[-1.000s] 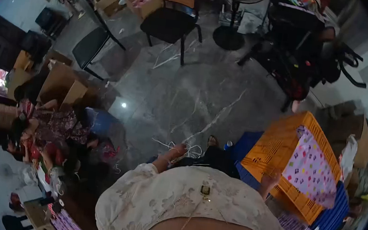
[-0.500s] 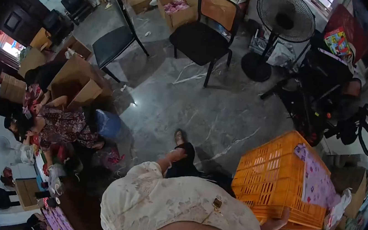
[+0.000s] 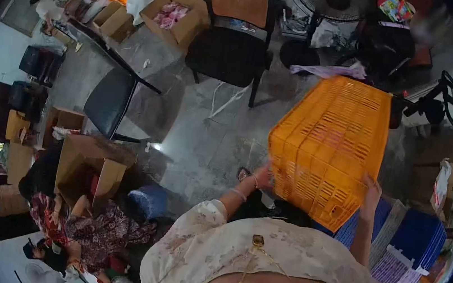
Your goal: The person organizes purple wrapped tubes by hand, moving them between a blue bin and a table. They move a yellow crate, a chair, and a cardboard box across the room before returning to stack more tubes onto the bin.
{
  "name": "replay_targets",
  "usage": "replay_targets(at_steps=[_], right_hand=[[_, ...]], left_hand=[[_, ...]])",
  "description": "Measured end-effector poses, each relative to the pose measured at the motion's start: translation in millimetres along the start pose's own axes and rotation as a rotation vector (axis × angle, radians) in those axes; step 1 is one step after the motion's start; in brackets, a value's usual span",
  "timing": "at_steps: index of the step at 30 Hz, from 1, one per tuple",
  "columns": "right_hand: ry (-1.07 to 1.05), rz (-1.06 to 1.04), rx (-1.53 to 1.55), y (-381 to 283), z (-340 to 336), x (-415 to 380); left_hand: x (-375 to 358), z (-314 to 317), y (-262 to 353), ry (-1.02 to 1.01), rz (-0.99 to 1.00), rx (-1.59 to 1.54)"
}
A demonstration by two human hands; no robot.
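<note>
An orange plastic crate (image 3: 327, 154) is held up in front of my body, tilted, its slotted side facing me. My left hand (image 3: 265, 177) is at the crate's lower left side, partly smeared by motion. On the crate's lower right edge, my right hand (image 3: 371, 193) has its fingers wrapped round the rim. Purple patterned cloth (image 3: 331, 71) shows beyond the crate's far end. Inside, something pinkish shows faintly through the slots. Blue stacked material (image 3: 418, 236) and a bundle of purple patterned cloth (image 3: 394, 272) lie beside my right arm.
Two black chairs (image 3: 228, 57) (image 3: 110, 102) stand ahead, with a fan (image 3: 334, 2) and an exercise bike (image 3: 440, 103) to the right. Cardboard boxes (image 3: 186, 29) (image 3: 82, 166) and a blue bin (image 3: 148, 200) are on the left side. Co-workers (image 3: 105, 231) sit at lower left.
The crate has moved from my right side toward the front and is lifted and turned. My left hand has come from my leg to the crate. The view has turned right.
</note>
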State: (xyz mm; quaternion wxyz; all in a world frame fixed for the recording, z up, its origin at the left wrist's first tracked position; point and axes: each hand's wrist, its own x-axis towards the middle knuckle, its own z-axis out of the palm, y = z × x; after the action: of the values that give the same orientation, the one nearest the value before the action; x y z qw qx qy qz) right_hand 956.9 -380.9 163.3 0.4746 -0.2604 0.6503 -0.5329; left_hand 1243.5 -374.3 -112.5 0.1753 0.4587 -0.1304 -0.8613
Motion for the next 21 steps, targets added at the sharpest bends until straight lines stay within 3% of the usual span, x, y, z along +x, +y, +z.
replay_targets(at_steps=[2,5,6,8,9,11,12,13,14,16,17,19,21], right_hand=[[0.052,0.076,-0.068,49.5,-8.6,47.4],[0.009,0.200,-0.147,36.8,63.1,56.1],[0.037,0.164,-0.277,87.7,45.9,109.0],[-0.031,0.184,-0.347,87.4,70.3,140.3],[-0.124,0.242,-0.286,30.3,113.6,117.7],[-0.157,0.054,-0.169,61.9,110.5,192.5],[-0.201,-0.284,-0.775,86.5,101.3,242.6],[-0.173,-0.341,-0.749,116.0,85.1,309.7],[-0.146,-0.398,-0.724,143.4,70.3,373.6],[-0.043,-0.131,-0.096,144.4,55.2,406.5],[-0.045,-0.145,-0.486,101.4,66.4,387.5],[-0.067,-0.181,-0.864,67.1,79.3,390.8],[-0.155,-0.345,-0.324,89.4,67.6,405.7]], left_hand=[[13.0,-8.8,0.1,-0.061,0.043,-0.176],[-16.4,-8.6,9.8,-0.160,0.178,-0.421],[-16.1,-13.3,14.4,-0.202,0.193,-0.504],[-11.1,-25.6,31.0,-0.125,0.158,-0.419],[-6.3,-33.6,36.9,-0.058,0.120,-0.334],[30.6,-58.7,31.4,-0.269,0.554,-0.145],[33.9,-57.3,50.3,-0.125,0.417,-0.114],[34.7,-53.1,68.3,0.020,0.275,-0.085],[33.3,-51.0,84.6,0.026,0.266,-0.096],[15.7,-51.8,99.3,-0.041,0.269,-0.013],[5.9,-50.2,98.5,-0.061,0.268,0.007],[-22.1,-45.3,110.1,0.248,0.309,0.175],[-49.1,-47.9,108.4,0.572,0.327,0.346]])
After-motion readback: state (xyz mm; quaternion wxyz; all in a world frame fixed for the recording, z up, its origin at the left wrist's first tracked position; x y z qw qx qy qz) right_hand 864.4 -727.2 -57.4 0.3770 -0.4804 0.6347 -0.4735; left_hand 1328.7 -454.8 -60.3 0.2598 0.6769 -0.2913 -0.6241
